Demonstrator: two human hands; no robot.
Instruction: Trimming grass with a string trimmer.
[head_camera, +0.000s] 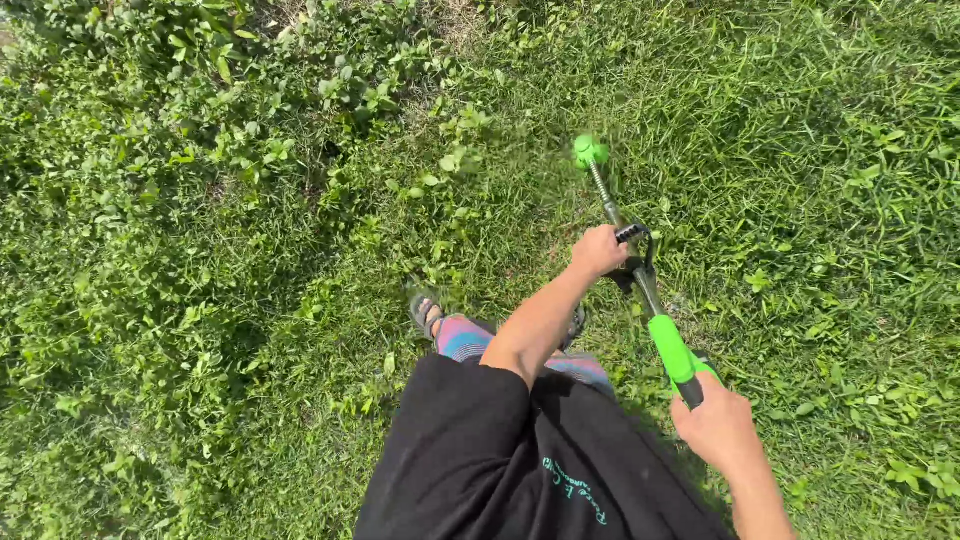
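A bright green and black string trimmer (668, 345) runs from my hands down to the grass. Its green head (588, 151) sits low over the lawn, with grass bits blurred around it. My left hand (598, 250) is shut on the black front loop handle (634, 238) partway down the metal shaft. Closer to my body, my right hand (716, 424) grips the black rear handle just behind the green housing. My sandalled foot (426, 314) stands on the grass to the left of the shaft.
Taller leafy weeds (250, 120) fill the upper left and the left side. Shorter lawn grass (800, 150) spreads to the right and beyond the trimmer head. My black shirt and striped leggings (470, 338) fill the bottom centre.
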